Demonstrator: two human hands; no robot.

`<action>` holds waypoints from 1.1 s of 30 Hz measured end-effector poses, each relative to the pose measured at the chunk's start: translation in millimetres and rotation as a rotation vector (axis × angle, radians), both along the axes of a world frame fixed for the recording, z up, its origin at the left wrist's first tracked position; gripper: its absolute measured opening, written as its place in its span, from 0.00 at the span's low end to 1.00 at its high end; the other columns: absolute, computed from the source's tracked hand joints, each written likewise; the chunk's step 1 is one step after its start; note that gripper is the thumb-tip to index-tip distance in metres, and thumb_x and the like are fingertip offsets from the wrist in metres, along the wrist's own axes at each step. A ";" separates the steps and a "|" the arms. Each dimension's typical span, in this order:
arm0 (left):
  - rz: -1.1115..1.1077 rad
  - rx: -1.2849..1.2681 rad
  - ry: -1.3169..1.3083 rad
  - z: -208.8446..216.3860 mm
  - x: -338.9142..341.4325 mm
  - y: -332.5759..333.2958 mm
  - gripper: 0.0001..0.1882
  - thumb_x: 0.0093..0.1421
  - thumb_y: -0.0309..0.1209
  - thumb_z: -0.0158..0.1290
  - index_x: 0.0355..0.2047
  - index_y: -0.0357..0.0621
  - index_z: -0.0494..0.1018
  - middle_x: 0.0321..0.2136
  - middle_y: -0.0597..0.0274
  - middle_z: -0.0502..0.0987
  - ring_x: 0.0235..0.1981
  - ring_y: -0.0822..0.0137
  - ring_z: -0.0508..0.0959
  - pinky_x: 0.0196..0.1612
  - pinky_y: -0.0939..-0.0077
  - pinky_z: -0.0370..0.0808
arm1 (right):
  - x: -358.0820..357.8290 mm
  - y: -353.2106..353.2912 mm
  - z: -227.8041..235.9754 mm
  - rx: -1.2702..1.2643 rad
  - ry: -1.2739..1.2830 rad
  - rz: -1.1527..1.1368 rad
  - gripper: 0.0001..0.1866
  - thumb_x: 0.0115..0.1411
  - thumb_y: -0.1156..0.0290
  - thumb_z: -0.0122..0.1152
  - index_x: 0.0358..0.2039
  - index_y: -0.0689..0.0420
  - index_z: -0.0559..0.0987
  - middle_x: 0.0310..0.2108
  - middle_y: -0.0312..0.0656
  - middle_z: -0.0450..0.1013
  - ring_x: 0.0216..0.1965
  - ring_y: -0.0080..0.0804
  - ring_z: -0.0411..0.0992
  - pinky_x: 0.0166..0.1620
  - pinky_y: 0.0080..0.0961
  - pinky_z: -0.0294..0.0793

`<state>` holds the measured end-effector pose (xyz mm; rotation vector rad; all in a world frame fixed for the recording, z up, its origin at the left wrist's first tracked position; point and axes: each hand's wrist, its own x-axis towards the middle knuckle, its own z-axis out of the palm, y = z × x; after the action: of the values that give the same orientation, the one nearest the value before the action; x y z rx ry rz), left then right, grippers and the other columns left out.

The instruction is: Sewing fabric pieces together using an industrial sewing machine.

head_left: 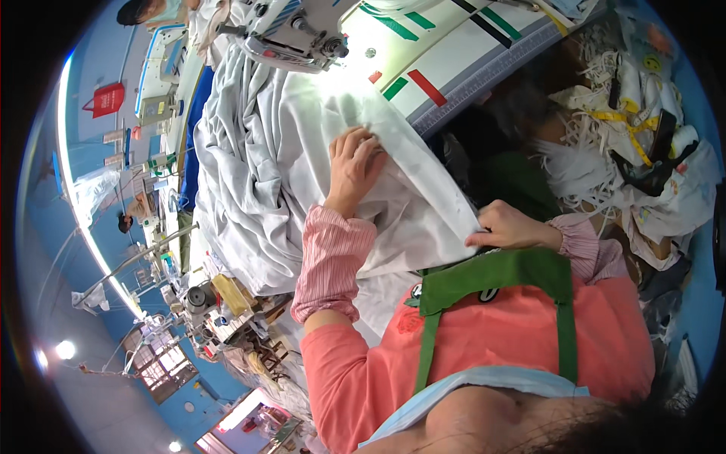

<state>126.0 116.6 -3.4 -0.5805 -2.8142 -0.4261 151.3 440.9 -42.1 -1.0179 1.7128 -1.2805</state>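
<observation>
A large white cloth (261, 174) spreads from under the sewing machine (291, 38) down toward my lap, heaped in folds on its left side. On the cloth, just short of the lit needle area, rests my left hand (353, 168), its fingers bent and pressed down on the fabric; the fingertips are partly hidden. Over at the cloth's right corner, my right hand (510, 227) pinches the edge between thumb and fingers. The strip of edge between the two hands lies fairly straight.
A ruler strip (484, 76) runs along the table's front edge, with red, green and black tape pieces behind it. To the right sits a pile of white strips (582, 166) with a yellow tape measure (635, 132). Other machines and people are at the far left.
</observation>
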 end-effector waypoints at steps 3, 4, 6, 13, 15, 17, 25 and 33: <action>0.003 -0.007 -0.028 3.1 -2.5 0.0 0.18 0.49 0.31 0.62 0.41 0.42 0.75 0.42 0.57 0.73 0.50 0.53 0.71 0.52 0.60 0.64 | 6.9 0.6 -19.1 0.067 -0.011 -0.042 0.18 0.55 0.60 0.66 0.28 0.65 0.81 0.22 0.55 0.73 0.24 0.50 0.73 0.27 0.36 0.70; 0.001 -0.005 -0.030 4.6 -5.8 2.5 0.18 0.49 0.31 0.62 0.41 0.42 0.75 0.42 0.57 0.73 0.50 0.53 0.71 0.52 0.60 0.64 | 6.0 1.4 -19.2 0.070 -0.013 -0.044 0.18 0.55 0.60 0.66 0.28 0.65 0.81 0.22 0.55 0.73 0.24 0.50 0.73 0.27 0.36 0.70; 0.174 -0.085 -0.204 13.5 -13.7 17.6 0.22 0.50 0.34 0.61 0.47 0.43 0.75 0.42 0.57 0.73 0.51 0.54 0.71 0.52 0.62 0.63 | 5.7 2.8 -14.5 -0.014 0.064 -0.051 0.17 0.54 0.61 0.67 0.24 0.65 0.80 0.20 0.54 0.72 0.22 0.49 0.72 0.27 0.38 0.70; 0.056 -0.272 0.129 1.8 -25.0 24.5 0.22 0.51 0.32 0.61 0.48 0.43 0.76 0.45 0.56 0.76 0.51 0.54 0.72 0.55 0.63 0.64 | -5.2 -15.9 17.2 -0.451 0.492 -0.146 0.19 0.53 0.64 0.67 0.13 0.58 0.70 0.13 0.42 0.64 0.17 0.40 0.67 0.21 0.35 0.68; 0.008 -0.056 0.088 -10.5 -26.1 12.4 0.19 0.51 0.28 0.59 0.45 0.38 0.76 0.49 0.52 0.75 0.53 0.51 0.73 0.57 0.60 0.65 | -14.4 -33.5 40.6 -0.691 0.555 -0.069 0.22 0.54 0.64 0.66 0.11 0.55 0.65 0.13 0.38 0.62 0.17 0.38 0.65 0.19 0.32 0.65; -0.008 -0.008 0.070 -12.5 -28.0 10.6 0.18 0.50 0.24 0.56 0.44 0.33 0.75 0.49 0.48 0.75 0.54 0.49 0.73 0.57 0.56 0.66 | -20.8 -46.0 65.3 -0.736 0.475 -0.063 0.23 0.55 0.63 0.66 0.11 0.55 0.63 0.12 0.37 0.61 0.16 0.36 0.65 0.18 0.31 0.64; -0.004 -0.028 0.068 -10.9 -27.6 6.6 0.20 0.50 0.26 0.59 0.45 0.35 0.75 0.51 0.49 0.74 0.55 0.51 0.73 0.56 0.59 0.67 | -10.6 -9.7 6.7 -0.460 0.194 0.012 0.24 0.55 0.61 0.64 0.10 0.60 0.65 0.12 0.46 0.64 0.16 0.43 0.67 0.21 0.37 0.64; -0.085 0.025 0.011 -3.8 -46.6 -5.5 0.20 0.51 0.27 0.60 0.46 0.35 0.75 0.51 0.48 0.74 0.55 0.50 0.72 0.57 0.58 0.67 | -10.5 2.3 -40.4 -0.100 0.075 -0.138 0.22 0.52 0.65 0.70 0.11 0.63 0.71 0.10 0.48 0.62 0.12 0.42 0.62 0.18 0.35 0.58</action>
<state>79.3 111.1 -7.2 -0.6964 -2.7767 -0.4722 140.8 443.2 -82.5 -1.0315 1.8175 -1.4440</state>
